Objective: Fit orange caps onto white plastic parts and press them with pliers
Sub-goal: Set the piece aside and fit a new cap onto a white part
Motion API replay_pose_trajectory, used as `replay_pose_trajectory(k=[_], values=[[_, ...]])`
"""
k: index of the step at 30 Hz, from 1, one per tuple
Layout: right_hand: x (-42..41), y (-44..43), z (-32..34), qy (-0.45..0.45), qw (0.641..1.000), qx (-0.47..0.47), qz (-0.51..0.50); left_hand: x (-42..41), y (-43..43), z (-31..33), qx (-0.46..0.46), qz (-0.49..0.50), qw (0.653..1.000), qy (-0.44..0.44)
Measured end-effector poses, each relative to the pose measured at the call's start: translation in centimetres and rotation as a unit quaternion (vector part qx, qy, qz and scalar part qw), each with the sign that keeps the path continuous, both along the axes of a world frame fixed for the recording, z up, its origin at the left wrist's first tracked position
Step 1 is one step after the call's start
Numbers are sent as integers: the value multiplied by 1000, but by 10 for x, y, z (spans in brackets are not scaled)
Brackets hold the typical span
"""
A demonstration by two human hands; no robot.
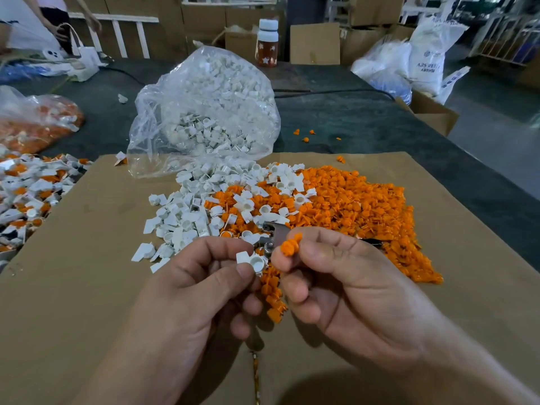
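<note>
My left hand [193, 290] pinches a white plastic part [253, 261] between thumb and forefinger, its round socket facing up. My right hand [347, 285] pinches an orange cap [290, 245] just right of that part and slightly above it; the two are apart. Metal pliers [273, 239] lie on the cardboard behind my fingers, partly hidden by them. A heap of loose orange caps [365, 206] spreads to the right, and loose white parts [187, 211] lie to the left of it.
A clear bag of white parts [210, 103] lies open behind the heaps. Assembled pieces [26, 194] pile up at the left, with a bag of orange pieces [38, 124] behind. Brown cardboard [87, 258] covers the table. Another person stands at the far left.
</note>
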State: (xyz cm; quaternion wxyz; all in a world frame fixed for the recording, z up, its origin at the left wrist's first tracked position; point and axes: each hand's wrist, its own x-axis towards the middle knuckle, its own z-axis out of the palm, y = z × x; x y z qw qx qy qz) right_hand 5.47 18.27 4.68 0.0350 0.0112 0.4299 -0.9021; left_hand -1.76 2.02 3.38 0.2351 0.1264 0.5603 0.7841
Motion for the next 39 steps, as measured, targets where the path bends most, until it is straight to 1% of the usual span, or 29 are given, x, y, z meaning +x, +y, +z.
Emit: replay_pose_trajectory(k=[5,7,8,9,10,11,12,13,14,17,21,24,31,34,35,38,39], values=[[1,-5,-2,25,990,113,-85,-2,-2,-6,-9,3,1000,11],[3,-8,-3,25,976,188,-112,-2,-3,-6,-12,-2,1000,16],[5,-9,-3,23,960,247,-128,-2,-3,-5,-21,-7,1000,22],[7,-11,-4,25,935,322,-148,-2,-5,-5,-34,-13,999,31],[8,-12,-5,38,893,414,-172,-2,-6,-5,-50,-16,998,41],[10,-13,-7,67,833,513,-197,0,-6,-4,-66,-18,996,49],[10,-14,-7,103,765,600,-212,0,-6,-4,-77,-20,995,53],[9,-15,-7,130,709,657,-219,2,-5,-4,-86,-18,995,56],[8,-15,-6,149,680,683,-220,2,-5,-4,-90,-15,994,56],[6,-15,-5,189,653,700,-217,2,-3,-4,-103,-17,992,64],[4,-13,-5,195,640,716,-198,-2,-7,-11,-138,-39,985,100],[4,-13,-5,201,639,719,-185,-2,-8,-9,-131,-57,987,74],[6,-19,-2,209,621,726,-207,-4,-7,-7,-79,-69,994,17],[7,-20,0,210,610,735,-211,-3,-7,-6,-69,-69,995,16],[7,-20,1,207,603,742,-207,-2,-7,-6,-73,-66,995,23],[6,-21,3,197,561,782,-188,-1,-7,-10,-90,-53,993,57],[6,-22,3,195,560,785,-180,-1,-8,-12,-100,-47,991,76]])
